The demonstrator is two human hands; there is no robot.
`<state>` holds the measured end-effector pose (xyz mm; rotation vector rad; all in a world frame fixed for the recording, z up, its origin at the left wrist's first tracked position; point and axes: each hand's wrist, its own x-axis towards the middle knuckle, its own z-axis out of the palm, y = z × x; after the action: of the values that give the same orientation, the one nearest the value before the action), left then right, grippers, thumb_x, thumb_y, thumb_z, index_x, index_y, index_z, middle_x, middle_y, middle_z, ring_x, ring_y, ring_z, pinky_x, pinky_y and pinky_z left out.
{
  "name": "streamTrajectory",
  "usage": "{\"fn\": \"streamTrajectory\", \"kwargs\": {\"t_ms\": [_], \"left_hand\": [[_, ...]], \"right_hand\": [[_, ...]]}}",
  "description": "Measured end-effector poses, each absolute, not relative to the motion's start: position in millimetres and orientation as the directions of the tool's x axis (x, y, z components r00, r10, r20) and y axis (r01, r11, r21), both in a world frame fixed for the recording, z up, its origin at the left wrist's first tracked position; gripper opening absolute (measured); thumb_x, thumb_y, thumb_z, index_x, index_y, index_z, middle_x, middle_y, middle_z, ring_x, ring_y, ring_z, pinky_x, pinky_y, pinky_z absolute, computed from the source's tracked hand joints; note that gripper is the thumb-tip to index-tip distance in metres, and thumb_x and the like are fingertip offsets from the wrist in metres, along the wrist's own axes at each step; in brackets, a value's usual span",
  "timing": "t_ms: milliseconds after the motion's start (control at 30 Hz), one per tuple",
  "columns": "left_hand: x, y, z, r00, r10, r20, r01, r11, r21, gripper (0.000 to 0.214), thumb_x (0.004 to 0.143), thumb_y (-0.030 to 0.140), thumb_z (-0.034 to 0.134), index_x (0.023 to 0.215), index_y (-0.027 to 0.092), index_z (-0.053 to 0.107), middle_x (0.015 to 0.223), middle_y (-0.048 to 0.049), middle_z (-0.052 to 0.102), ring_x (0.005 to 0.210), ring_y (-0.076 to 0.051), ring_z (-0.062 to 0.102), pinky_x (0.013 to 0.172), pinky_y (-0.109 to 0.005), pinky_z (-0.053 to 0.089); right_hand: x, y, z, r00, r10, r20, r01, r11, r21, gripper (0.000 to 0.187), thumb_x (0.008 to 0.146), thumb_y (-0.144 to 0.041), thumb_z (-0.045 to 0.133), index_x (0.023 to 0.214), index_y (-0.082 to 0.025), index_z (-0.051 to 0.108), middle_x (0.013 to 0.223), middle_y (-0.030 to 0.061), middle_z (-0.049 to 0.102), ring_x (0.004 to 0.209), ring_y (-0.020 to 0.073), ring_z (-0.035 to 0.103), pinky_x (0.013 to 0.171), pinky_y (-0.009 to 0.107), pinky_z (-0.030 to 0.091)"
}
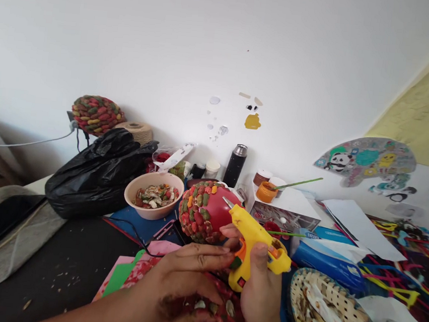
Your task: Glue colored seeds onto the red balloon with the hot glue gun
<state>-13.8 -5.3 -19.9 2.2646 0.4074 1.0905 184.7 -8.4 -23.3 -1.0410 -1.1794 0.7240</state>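
My right hand is wrapped round the handle of a yellow hot glue gun. Its metal nozzle points up and left, in front of a round red form, the left part of which is covered in red, green and orange shell pieces. My left hand reaches in from the lower left, and its fingertips seem to pinch a small dark green shell piece beside the gun's trigger. Under the hands lies a red-stained sheet with a few loose shells on it.
A pink bowl of painted shells stands behind. At right are a woven basket of shells, a blue packet and colourful pipe cleaners. Left is a black plastic bag; a dark bottle and orange paint jar stand near the wall.
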Motion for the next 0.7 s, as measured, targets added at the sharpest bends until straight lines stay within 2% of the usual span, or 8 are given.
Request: {"fn": "streamTrajectory", "kwargs": {"t_ms": [100, 133, 167, 233, 300, 400, 567, 700], "left_hand": [[-14, -4, -17, 0.648, 0.408, 0.643, -0.029, -0.831, 0.556, 0.046, 0.096, 0.016, 0.084, 0.137, 0.035, 0.075, 0.136, -0.0091, 0.084, 0.135, -0.031, 0.075, 0.117, -0.041, 0.059], [-15, -3, -16, 0.629, 0.414, 0.658, -0.032, -0.832, 0.553, 0.045, 0.097, 0.015, 0.082, 0.136, 0.035, 0.075, 0.133, -0.0088, 0.085, 0.129, -0.030, 0.078, 0.114, -0.040, 0.060], [-16, -2, -16, 0.580, 0.458, 0.674, -0.018, -0.820, 0.572, 0.040, 0.097, 0.016, 0.081, 0.132, 0.035, 0.078, 0.129, -0.0084, 0.086, 0.121, -0.029, 0.080, 0.110, -0.039, 0.062], [-21, 2, -16, 0.380, 0.634, 0.674, 0.040, -0.739, 0.673, 0.023, 0.098, 0.021, 0.082, 0.117, 0.034, 0.085, 0.115, -0.0068, 0.087, 0.107, -0.026, 0.081, 0.099, -0.035, 0.064], [-27, 9, -18, 0.140, 0.795, 0.590, 0.045, -0.601, 0.798, 0.007, 0.095, 0.033, 0.087, 0.102, 0.033, 0.089, 0.102, -0.0064, 0.085, 0.096, -0.025, 0.079, 0.089, -0.033, 0.064], [-31, 21, -22, -0.047, 0.923, 0.382, -0.114, -0.385, 0.916, 0.022, 0.083, 0.049, 0.097, 0.092, 0.029, 0.092, 0.097, -0.0074, 0.084, 0.089, -0.025, 0.078, 0.080, -0.032, 0.064], [-29, 32, -23, -0.103, 0.989, 0.106, -0.363, -0.137, 0.922, 0.045, 0.064, 0.054, 0.106, 0.093, 0.023, 0.091, 0.087, -0.0070, 0.084, 0.075, -0.022, 0.073, 0.067, -0.030, 0.063], [-26, 35, -17, -0.104, 0.994, 0.030, -0.452, -0.074, 0.889, 0.047, 0.060, 0.050, 0.109, 0.094, 0.024, 0.091, 0.085, -0.0049, 0.085, 0.073, -0.021, 0.074, 0.065, -0.030, 0.065]], "right_hand": [[185, -5, -19, 0.275, 0.899, 0.342, 0.013, 0.352, -0.936, 0.080, 0.095, -0.093, 0.056, 0.090, -0.020, 0.088, 0.072, 0.0100, 0.079, 0.067, 0.0257, 0.076, 0.065, 0.035, 0.065], [185, -5, -18, 0.277, 0.905, 0.323, -0.015, 0.340, -0.940, 0.081, 0.095, -0.094, 0.055, 0.091, -0.020, 0.088, 0.070, 0.0095, 0.078, 0.063, 0.0241, 0.073, 0.059, 0.033, 0.062], [185, -5, -19, 0.276, 0.912, 0.304, -0.046, 0.329, -0.943, 0.082, 0.095, -0.094, 0.054, 0.090, -0.019, 0.087, 0.069, 0.0091, 0.076, 0.060, 0.0224, 0.071, 0.055, 0.030, 0.059], [183, -6, -20, 0.243, 0.931, 0.270, -0.109, 0.303, -0.947, 0.081, 0.094, -0.094, 0.056, 0.089, -0.019, 0.086, 0.069, 0.0084, 0.075, 0.055, 0.0192, 0.066, 0.049, 0.027, 0.053], [178, -10, -22, 0.185, 0.953, 0.240, -0.160, 0.270, -0.949, 0.078, 0.093, -0.092, 0.061, 0.088, -0.018, 0.085, 0.071, 0.0075, 0.074, 0.053, 0.0162, 0.062, 0.046, 0.024, 0.048], [171, -17, -22, 0.178, 0.963, 0.201, -0.180, 0.233, -0.956, 0.075, 0.090, -0.092, 0.068, 0.085, -0.018, 0.084, 0.068, 0.0041, 0.069, 0.056, 0.0151, 0.059, 0.050, 0.024, 0.047], [165, -23, -22, 0.125, 0.974, 0.187, -0.126, 0.203, -0.971, 0.078, 0.087, -0.094, 0.068, 0.083, -0.018, 0.086, 0.067, 0.0039, 0.066, 0.059, 0.0145, 0.057, 0.052, 0.024, 0.045], [166, -20, -27, 0.087, 0.971, 0.224, -0.050, 0.229, -0.972, 0.072, 0.091, -0.088, 0.070, 0.083, -0.018, 0.087, 0.063, 0.0023, 0.063, 0.056, 0.0141, 0.055, 0.050, 0.023, 0.042]]}}
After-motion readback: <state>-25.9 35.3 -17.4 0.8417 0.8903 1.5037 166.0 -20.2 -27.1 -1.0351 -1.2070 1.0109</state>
